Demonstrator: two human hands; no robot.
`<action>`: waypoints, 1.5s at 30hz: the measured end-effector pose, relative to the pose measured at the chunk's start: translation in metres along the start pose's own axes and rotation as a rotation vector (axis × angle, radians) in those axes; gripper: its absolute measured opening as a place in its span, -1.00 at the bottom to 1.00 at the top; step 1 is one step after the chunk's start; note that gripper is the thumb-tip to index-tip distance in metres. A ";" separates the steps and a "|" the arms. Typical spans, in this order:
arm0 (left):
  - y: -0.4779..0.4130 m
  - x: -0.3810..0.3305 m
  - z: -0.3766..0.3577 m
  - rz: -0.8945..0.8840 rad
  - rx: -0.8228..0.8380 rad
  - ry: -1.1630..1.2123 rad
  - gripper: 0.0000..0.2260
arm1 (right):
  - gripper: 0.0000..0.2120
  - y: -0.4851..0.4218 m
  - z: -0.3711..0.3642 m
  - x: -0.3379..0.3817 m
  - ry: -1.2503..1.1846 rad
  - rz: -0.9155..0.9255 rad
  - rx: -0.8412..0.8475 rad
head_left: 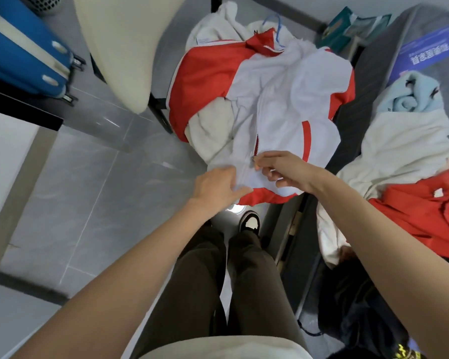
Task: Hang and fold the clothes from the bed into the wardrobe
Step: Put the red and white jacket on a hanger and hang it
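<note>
Centre of the frame: a red-and-white zip jacket (270, 99), spread front-up, collar toward the top edge, hem toward the bottom. Beneath it, a cream fleece garment (210, 130), showing at the jacket's left side and again above the collar. A blue hanger (272, 24) poking out near the collar, at top centre.

Left hand (218, 185) at the hem, just left of the zip line: fingers curled into the white fabric, thumb stretched along the red hem band. Right hand (283, 169) just right of the zip line: thumb and forefinger pinching the zip pull (253, 158), remaining fingers loosely curled. A short run of red zip tape visible just above the pull.

Right of the jacket, touching its edge: the dark bed (347, 120), running from upper right to lower centre. On the bed, at right: a light blue towel (410, 97), bunched; below it a white garment (399, 146), draped over the bed's edge; at the right edge of the frame a red garment (425, 211), crumpled on the white one.

Upper left: a blue suitcase (24, 53), and beside it a cream chair (122, 47) on the grey tiled floor (88, 177). Bottom centre: dark trousers and one black-and-white shoe (249, 221), directly below the jacket's hem. Lower right: something black beside the bed, too dark to name.
</note>
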State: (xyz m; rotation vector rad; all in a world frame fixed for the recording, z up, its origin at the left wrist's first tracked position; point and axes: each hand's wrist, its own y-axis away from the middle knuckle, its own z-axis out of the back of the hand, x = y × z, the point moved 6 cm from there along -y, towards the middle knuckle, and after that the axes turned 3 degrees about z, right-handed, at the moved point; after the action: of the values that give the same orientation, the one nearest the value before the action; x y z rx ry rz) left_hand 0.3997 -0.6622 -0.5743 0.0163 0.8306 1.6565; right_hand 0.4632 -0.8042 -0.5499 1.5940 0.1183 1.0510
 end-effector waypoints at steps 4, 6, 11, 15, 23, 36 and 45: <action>-0.016 -0.029 0.014 -0.067 -0.138 -0.078 -0.62 | -0.82 0.003 0.003 0.011 0.021 0.012 0.061; -0.019 -0.033 0.016 -0.079 -0.153 -0.119 -0.65 | -0.80 0.004 0.007 0.016 0.001 0.003 0.075; -0.019 -0.026 0.026 -0.092 -0.052 -0.087 -0.73 | -0.77 0.003 0.011 0.021 -0.219 -0.047 -0.042; -0.022 -0.022 0.041 -0.132 0.080 -0.171 -0.72 | -0.74 -0.002 0.019 0.042 -0.603 -0.041 -0.141; -0.008 0.026 0.030 0.091 0.334 -0.382 -0.70 | -0.74 -0.003 0.058 0.086 -0.547 0.115 -0.319; -0.100 -0.100 0.085 0.003 -0.143 0.015 -0.80 | -0.78 -0.022 0.114 0.095 -0.225 0.085 -0.071; -0.119 -0.071 0.062 0.235 0.156 -0.053 -0.86 | -0.77 -0.056 0.184 0.156 -0.363 0.181 -0.231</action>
State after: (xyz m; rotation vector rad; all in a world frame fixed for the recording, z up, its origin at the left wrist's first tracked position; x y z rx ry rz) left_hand 0.5482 -0.6894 -0.5598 0.2740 0.9438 1.7979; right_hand 0.7041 -0.8305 -0.4981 1.5754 -0.3857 0.8597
